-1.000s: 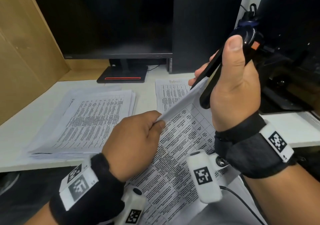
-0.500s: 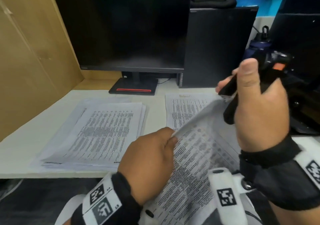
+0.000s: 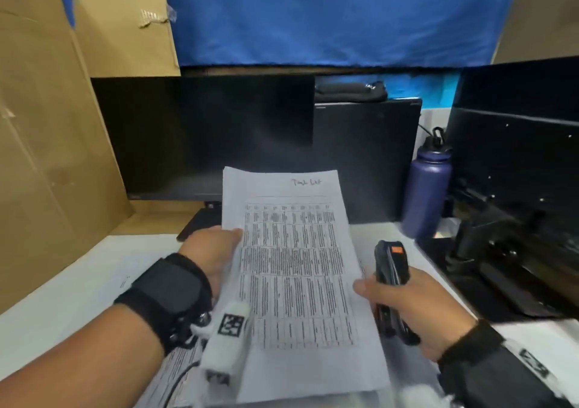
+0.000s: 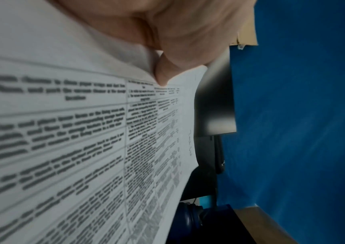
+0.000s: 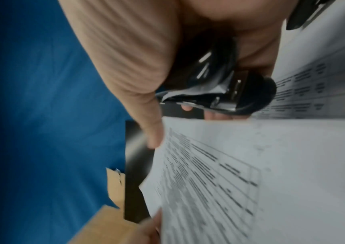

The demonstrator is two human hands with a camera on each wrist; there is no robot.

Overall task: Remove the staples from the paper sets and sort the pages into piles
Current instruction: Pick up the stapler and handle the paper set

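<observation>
A printed paper set (image 3: 291,269) with a table of text is held up off the desk, facing me. My left hand (image 3: 216,247) grips its left edge, the thumb (image 4: 163,74) lying on the printed face. My right hand (image 3: 404,307) is curled round a black stapler (image 3: 390,269) with an orange tab, and its thumb (image 3: 360,288) touches the paper's right edge. In the right wrist view the stapler (image 5: 219,92) sits in the palm just above the paper (image 5: 240,165). No staple is visible.
Loose printed pages (image 3: 122,282) lie blurred on the white desk (image 3: 62,298) at the left and under the held set. Behind stand a dark monitor (image 3: 200,138), a black tower (image 3: 366,156), a purple bottle (image 3: 426,188) and black equipment (image 3: 513,219) at right.
The paper set has gone from stretched low between the hands to upright and facing me. My right hand dropped with the stapler to the paper's right edge. The head view tilted up.
</observation>
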